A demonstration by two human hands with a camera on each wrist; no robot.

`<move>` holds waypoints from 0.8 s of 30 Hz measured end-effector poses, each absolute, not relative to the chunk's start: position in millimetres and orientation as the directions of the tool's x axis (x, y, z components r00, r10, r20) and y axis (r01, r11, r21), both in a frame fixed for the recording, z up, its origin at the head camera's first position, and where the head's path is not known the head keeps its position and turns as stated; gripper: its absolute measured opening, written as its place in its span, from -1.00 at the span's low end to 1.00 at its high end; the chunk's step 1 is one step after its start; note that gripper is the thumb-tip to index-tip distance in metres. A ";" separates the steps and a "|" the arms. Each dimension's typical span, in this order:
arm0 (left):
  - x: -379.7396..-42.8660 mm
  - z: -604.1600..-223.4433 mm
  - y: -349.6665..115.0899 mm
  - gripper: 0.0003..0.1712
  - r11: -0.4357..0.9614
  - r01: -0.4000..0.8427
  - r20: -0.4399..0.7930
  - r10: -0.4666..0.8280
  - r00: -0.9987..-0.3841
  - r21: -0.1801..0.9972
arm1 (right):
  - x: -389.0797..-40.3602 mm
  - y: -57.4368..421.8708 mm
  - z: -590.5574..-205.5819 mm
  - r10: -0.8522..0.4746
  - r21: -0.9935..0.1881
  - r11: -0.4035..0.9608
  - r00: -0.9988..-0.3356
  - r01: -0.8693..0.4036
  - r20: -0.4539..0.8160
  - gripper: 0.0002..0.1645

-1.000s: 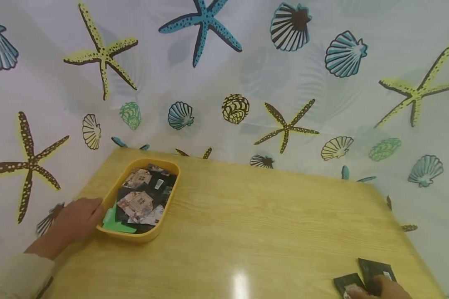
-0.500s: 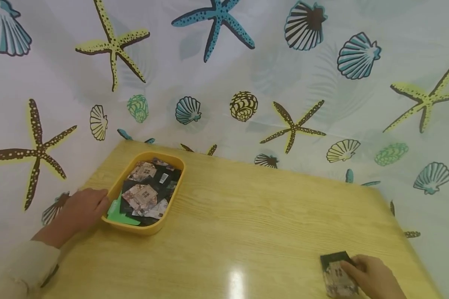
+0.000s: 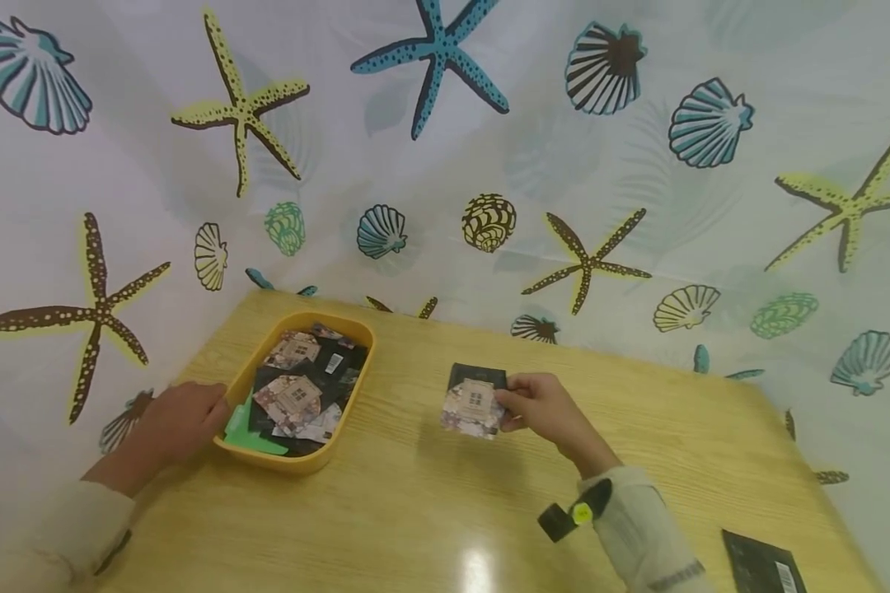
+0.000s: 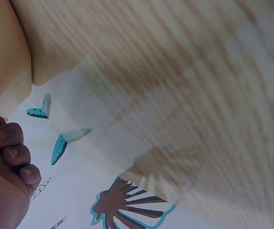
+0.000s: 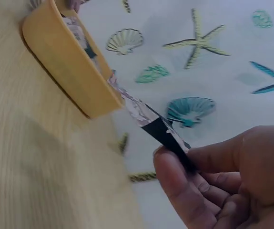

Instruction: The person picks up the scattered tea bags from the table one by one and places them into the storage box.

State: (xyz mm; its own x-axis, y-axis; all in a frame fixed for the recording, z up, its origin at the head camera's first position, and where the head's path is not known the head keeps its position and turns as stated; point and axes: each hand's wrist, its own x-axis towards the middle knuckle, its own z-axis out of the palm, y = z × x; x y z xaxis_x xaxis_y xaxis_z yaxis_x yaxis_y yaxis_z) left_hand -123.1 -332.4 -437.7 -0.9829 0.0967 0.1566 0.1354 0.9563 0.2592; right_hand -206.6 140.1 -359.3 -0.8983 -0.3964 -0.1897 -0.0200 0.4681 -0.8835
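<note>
My right hand pinches the edge of a flat black sachet with a printed house picture and holds it above the table, right of the yellow plastic bin. Thumb and fingers on the sachet show clearly in the right wrist view. Several similar sachets lie in a heap inside the bin, along with a bright green flat piece. At the bin's left side, my left hand holds the rim; curled fingers appear in the left wrist view, the thumb hidden.
Another black sachet with a white label lies near the table's right front. The wood-grain table meets a white cloth printed with starfish and shells at the back and sides.
My right hand has picked up the house-print sachet at the right front and carried it left towards the bin. The other sachet stays on the table. My left hand remains at the bin.
</note>
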 end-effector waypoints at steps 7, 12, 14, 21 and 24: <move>-122.9 -439.4 -324.0 -0.67 0.956 0.104 0.125 0.072 -0.990 0.275 | -229.2 58.7 -380.0 -0.473 -0.932 0.349 -0.841 0.095 -0.263 -0.72; -122.8 -440.0 -322.3 -0.68 0.958 0.101 0.132 0.067 -0.989 0.269 | -232.6 5.2 -389.5 -0.493 -0.953 0.261 -0.828 0.153 -0.268 -0.76; -123.7 -440.7 -322.6 -0.68 0.959 0.100 0.137 0.066 -0.988 0.264 | -233.0 -10.9 -392.4 -0.494 -0.959 0.222 -0.827 0.177 -0.268 -0.70; -124.2 -444.8 -323.6 -0.68 0.957 0.133 0.175 0.089 -0.980 0.258 | -230.1 -13.0 -393.1 -0.586 -0.980 0.127 -0.786 0.151 -0.197 -0.23; -122.4 -440.5 -326.1 -0.66 0.963 0.127 0.185 0.083 -0.979 0.239 | -226.2 16.2 -381.7 -0.621 -0.981 0.183 -0.768 0.056 -0.160 -0.19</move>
